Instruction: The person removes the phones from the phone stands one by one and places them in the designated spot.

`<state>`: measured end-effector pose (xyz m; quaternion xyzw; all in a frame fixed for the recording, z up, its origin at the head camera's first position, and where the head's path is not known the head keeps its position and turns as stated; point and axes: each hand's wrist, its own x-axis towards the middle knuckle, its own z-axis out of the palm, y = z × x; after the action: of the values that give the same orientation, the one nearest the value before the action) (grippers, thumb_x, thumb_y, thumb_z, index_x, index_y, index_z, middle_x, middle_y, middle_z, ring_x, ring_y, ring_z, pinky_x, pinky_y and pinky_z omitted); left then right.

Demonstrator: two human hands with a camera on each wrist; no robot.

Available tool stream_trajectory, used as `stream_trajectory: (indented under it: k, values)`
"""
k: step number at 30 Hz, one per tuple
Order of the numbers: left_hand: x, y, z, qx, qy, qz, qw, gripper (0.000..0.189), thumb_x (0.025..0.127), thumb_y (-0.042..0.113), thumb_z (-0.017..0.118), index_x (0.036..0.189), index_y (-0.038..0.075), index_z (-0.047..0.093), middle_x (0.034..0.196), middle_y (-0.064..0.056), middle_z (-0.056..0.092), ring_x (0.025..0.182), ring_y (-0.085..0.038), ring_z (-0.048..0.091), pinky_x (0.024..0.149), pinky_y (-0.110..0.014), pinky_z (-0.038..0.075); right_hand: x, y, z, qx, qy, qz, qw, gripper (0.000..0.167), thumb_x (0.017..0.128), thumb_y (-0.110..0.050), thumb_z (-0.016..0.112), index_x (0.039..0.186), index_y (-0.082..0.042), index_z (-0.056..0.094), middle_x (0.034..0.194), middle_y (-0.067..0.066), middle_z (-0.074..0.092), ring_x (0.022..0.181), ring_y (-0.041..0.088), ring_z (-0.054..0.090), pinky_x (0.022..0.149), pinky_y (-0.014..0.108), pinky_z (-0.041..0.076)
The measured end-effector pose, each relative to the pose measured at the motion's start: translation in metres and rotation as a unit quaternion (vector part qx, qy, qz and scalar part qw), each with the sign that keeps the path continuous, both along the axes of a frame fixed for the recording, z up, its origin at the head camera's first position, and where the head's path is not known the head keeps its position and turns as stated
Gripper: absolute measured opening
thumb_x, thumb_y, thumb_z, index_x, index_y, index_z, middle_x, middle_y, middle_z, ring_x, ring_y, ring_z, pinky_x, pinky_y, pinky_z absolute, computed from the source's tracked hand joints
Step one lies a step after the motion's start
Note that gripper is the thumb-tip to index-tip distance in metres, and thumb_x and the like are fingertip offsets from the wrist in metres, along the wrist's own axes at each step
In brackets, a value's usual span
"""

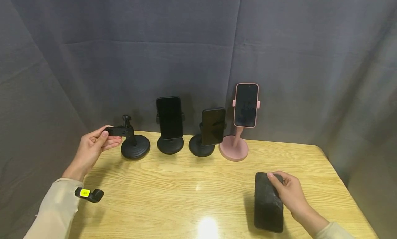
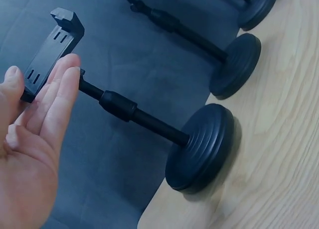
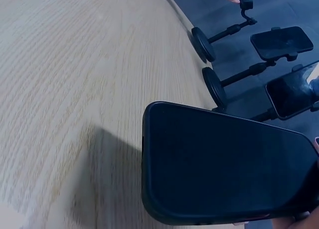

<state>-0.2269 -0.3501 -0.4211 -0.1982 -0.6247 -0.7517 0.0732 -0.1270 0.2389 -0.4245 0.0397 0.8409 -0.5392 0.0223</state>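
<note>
Hands [image 1: 92,144] [image 1: 291,191] well apart, tabletop [image 1: 173,187] between

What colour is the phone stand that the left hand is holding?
The phone stand is black, best seen in the left wrist view.

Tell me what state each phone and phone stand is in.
Leftmost black phone stand, no phone mounted, holder pinched by the left grip
Second black phone stand, holding a dark-screened phone
Third black phone stand, holding a dark-screened phone
Pink phone stand, holding a dark-screened phone
Unmounted phone, held by the right grip
</note>
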Motion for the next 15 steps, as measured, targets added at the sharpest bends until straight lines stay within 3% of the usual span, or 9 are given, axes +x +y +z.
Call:
stream_trajectory:
  k: [8, 15]
  values:
    - [-0.01, -0.005, -0.003, 0.012, 0.0, -0.004, 0.9999, 0.028, 0.107, 0.007, 0.046, 0.132, 0.007, 0.059, 0.1, -0.008, 0.079, 0.092, -0.015, 0.078, 0.083, -0.026, 0.058, 0.002, 0.012, -0.005, 0.045, -0.034, -0.008, 0.9984, 0.049, 0.107, -0.037, 0.05, 0.128, 0.007, 0.06, 0.111, 0.009, 0.073, 0.09, 0.006, 0.069, 0.08, 0.023, 0.057]
    - [-0.018, -0.007, -0.006, 0.033, -0.011, -0.006, 0.9994, 0.028, 0.106, 0.007, 0.047, 0.132, 0.005, 0.058, 0.1, -0.01, 0.079, 0.092, -0.016, 0.078, 0.083, -0.027, 0.058, 0.004, 0.02, -0.009, 0.037, -0.057, -0.029, 0.9973, 0.051, 0.106, -0.039, 0.052, 0.128, 0.007, 0.06, 0.099, 0.001, 0.076, 0.084, 0.007, 0.071, 0.078, 0.022, 0.058]
